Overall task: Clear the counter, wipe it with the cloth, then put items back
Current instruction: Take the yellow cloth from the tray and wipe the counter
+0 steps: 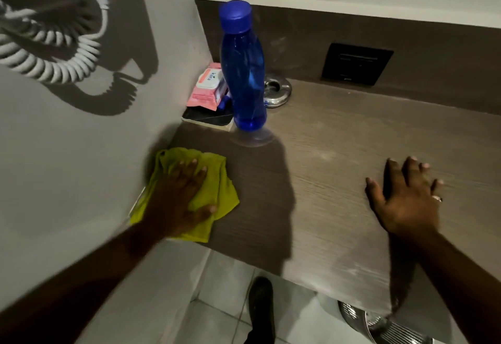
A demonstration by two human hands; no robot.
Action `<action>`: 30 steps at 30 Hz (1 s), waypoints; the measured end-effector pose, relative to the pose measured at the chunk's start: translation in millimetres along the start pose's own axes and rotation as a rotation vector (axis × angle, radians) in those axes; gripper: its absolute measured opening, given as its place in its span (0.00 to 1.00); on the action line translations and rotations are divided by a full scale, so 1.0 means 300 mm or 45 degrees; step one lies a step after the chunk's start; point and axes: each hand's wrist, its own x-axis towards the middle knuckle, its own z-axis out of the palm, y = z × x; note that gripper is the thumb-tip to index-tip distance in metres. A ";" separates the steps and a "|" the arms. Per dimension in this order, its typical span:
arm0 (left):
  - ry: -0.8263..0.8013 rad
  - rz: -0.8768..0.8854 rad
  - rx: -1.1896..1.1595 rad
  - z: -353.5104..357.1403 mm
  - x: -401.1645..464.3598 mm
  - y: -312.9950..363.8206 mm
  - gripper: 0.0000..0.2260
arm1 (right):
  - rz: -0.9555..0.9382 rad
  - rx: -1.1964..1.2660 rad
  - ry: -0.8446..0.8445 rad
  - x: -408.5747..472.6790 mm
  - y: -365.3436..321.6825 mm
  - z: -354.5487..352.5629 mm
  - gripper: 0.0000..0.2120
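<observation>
My left hand (182, 196) presses flat on a yellow-green cloth (217, 197) at the near left corner of the brown wood-grain counter (339, 154), beside the wall. My right hand (405, 198) lies palm down with fingers spread on the bare counter to the right, holding nothing; it wears a ring. A tall blue bottle (242, 72) with a blue cap stands at the back left. Behind it lie a pink wipes pack (207, 87) on a dark flat item (207, 120) and a shiny metal ashtray (279, 90).
A white coiled cord (51, 53) hangs on the left wall. A dark socket panel (356, 63) sits in the brown backsplash. Below the counter's front edge are pale floor tiles, my dark shoe (261, 305) and a ribbed metal bin (385, 324).
</observation>
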 end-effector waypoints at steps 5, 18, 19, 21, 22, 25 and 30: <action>0.099 0.142 0.082 -0.032 0.103 -0.120 0.40 | 0.027 -0.030 0.017 0.010 0.006 0.018 0.38; -0.099 -0.229 0.011 -0.010 -0.027 -0.025 0.51 | 0.026 -0.050 -0.010 0.012 0.025 0.018 0.35; -0.102 -0.229 0.006 -0.021 0.004 -0.023 0.52 | 0.022 -0.055 -0.003 0.015 0.030 0.020 0.35; -0.058 -0.227 -0.016 -0.036 0.075 -0.034 0.51 | 0.006 -0.053 0.009 0.012 0.025 0.021 0.35; -0.025 -0.226 -0.036 -0.042 0.121 -0.037 0.50 | 0.003 -0.046 0.017 0.010 0.023 0.021 0.35; 0.041 -0.257 -0.080 -0.042 0.213 -0.046 0.50 | 0.008 -0.044 0.028 0.013 0.017 0.024 0.35; 0.033 -0.348 -0.037 0.004 0.130 -0.018 0.46 | 0.004 -0.021 0.070 0.013 0.018 0.034 0.36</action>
